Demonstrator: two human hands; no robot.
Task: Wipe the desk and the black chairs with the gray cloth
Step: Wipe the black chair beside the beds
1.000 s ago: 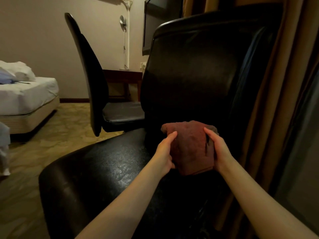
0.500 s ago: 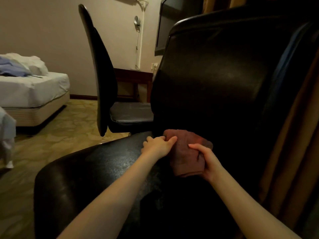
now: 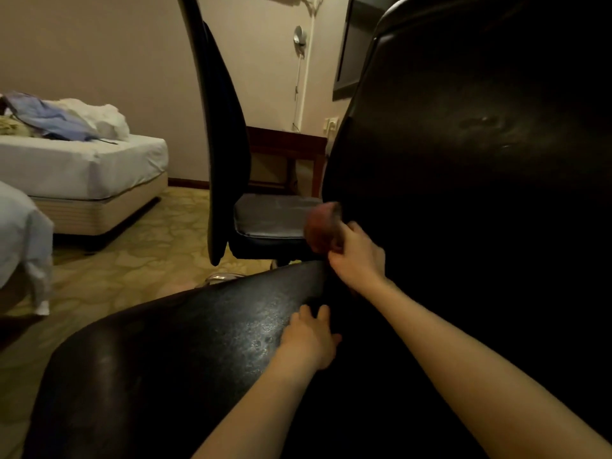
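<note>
Two black chairs are in view, and the wiping is on the near black chair (image 3: pixel 198 352), at the left edge of its backrest (image 3: pixel 463 167). The right hand (image 3: pixel 359 260) has its fingers curled round the bunched cloth (image 3: pixel 321 231), which reads reddish-brown in this dim light. It holds the cloth against that edge, just above the back left corner of the seat. The left hand (image 3: pixel 311 339) lies on the seat beside the crease under the backrest, fingers fairly straight, holding nothing; it probably steadies the chair.

The step in hand looks like the backrest's side edge. The next move would call for running the cloth along that edge with the fold wrapped over it, so both faces get wiped.

Room there is tight, since the second black chair (image 3: pixel 225 134) stands just beside, its seat cushion close behind the cloth. Leftward the carpet (image 3: pixel 139 260) lies open towards the bed (image 3: pixel 82 164). The desk (image 3: pixel 288 140) sits against the wall beyond both chairs, well apart from the cloth.
</note>
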